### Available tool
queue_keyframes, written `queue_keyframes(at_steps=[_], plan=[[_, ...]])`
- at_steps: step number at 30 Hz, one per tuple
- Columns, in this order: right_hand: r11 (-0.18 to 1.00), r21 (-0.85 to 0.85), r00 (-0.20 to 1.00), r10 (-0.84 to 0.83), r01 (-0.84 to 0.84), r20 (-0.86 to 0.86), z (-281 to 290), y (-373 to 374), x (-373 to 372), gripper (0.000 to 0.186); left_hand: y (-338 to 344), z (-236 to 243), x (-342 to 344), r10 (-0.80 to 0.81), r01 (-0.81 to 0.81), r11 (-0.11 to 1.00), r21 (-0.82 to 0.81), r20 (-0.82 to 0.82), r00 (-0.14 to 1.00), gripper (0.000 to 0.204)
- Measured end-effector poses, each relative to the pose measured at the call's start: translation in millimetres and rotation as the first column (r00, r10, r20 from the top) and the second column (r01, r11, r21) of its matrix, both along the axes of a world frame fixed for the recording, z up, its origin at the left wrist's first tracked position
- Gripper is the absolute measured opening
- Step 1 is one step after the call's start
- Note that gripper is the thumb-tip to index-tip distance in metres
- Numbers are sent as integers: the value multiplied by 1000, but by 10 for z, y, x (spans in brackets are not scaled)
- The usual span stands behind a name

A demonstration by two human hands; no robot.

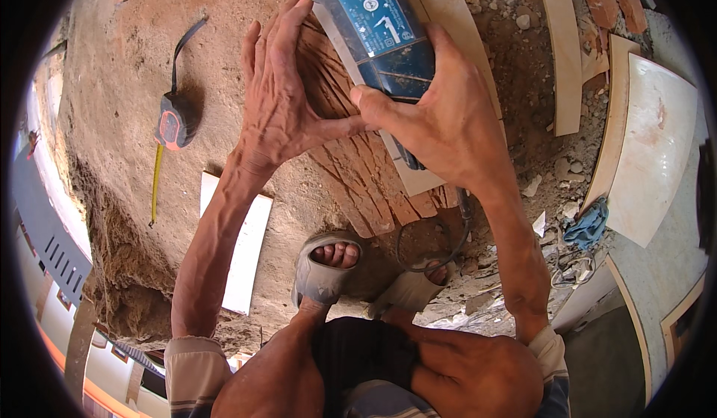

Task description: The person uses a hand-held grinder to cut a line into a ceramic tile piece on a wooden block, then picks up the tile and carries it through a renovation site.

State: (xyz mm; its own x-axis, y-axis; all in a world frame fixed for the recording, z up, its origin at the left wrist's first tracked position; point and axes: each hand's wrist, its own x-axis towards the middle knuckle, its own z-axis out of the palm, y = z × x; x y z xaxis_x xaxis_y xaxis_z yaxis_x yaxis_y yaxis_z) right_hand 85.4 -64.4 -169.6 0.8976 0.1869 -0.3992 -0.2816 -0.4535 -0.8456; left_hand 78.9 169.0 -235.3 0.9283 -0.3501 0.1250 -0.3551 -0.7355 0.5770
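My right hand (447, 112) is wrapped around the rear body of a blue corded power tool (407, 67), its thumb across the near side. The tool's front end runs out past the top edge and is hidden. Beneath it lies a pale beige tile strip (470, 33), on a reddish-brown board (347, 168) scored with many deep grooves. My left hand (282, 93) rests beside the tool with fingers stretched forward, over the left edge of the board. Its thumb reaches right, close to my right hand.
A tape measure (175, 123) with yellow blade partly out lies left. A white tile piece (246, 246) is under my left forearm. Tile strips (560, 52), a large glossy tile (651, 149), a blue rag (586, 225) and rubble lie right. The cord (403, 250) loops near my sandals (328, 269).
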Motion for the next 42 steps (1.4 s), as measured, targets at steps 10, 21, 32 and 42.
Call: queue_keyframes(at_steps=[10, 21, 32, 42], plan=[[1000, 13, 1000, 0, 0, -5, -20, 1, -1, 61, 24, -43, -15, 1, -4, 999, 50, 64, 998, 160], [999, -30, 999, 24, -23, 46, -69, -5, -9, 63, 2, 8, -1, -12, 8, 997, 74, 56, 998, 147], [1000, -4, 999, 9, -8, 51, -34, -28, -62, 61, -4, 16, -11, 3, -5, 998, 59, 41, 999, 140], [1000, 3, 999, 29, -29, 26, 2, -62, -73, 61, -23, 48, -13, -4, 2, 996, 85, 31, 1000, 140]])
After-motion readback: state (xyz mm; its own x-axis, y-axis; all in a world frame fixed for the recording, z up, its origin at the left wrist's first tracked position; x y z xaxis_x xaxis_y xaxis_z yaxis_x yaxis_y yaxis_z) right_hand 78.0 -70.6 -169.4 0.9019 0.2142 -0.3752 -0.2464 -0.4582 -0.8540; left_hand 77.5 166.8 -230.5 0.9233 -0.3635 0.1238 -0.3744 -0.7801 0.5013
